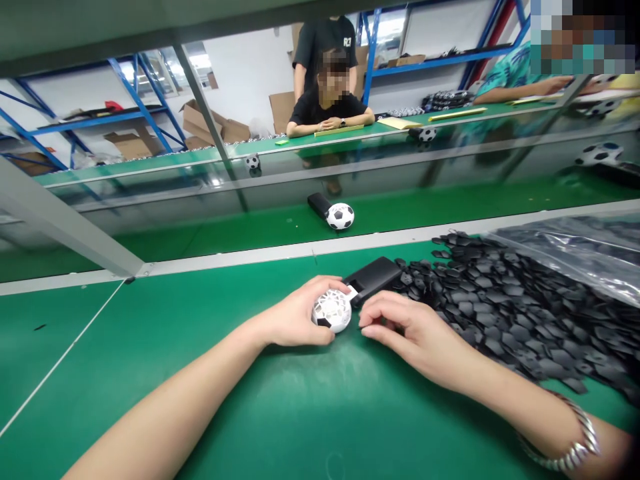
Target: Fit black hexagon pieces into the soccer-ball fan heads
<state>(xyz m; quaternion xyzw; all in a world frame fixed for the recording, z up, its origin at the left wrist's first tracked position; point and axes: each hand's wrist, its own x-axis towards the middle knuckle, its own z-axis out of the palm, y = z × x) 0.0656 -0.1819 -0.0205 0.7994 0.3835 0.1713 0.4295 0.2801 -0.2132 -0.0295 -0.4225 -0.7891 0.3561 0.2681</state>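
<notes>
Fingers and thumb of my left hand (305, 313) wrap round a white openwork football-shaped part (333, 308) on the green bench. One black panel shows low on its side, and its upper face has open gaps. A white tab joins it to a flat black rectangular piece (376, 277) lying behind. Just to the right, apart from the ball, my right hand (405, 327) is closed in a pinch. Something small and dark may sit at its fingertips, too little of it showing to name. Beside that hand spreads a heap of black plastic panels (525, 313).
A clear plastic bag (590, 250) lies over the heap's back edge. Beyond the metal rail (260, 252), a finished-looking football piece (341, 216) with a black part rests on a green belt (230, 230). A slanted post (75, 217) stands at left. Several people are across the line.
</notes>
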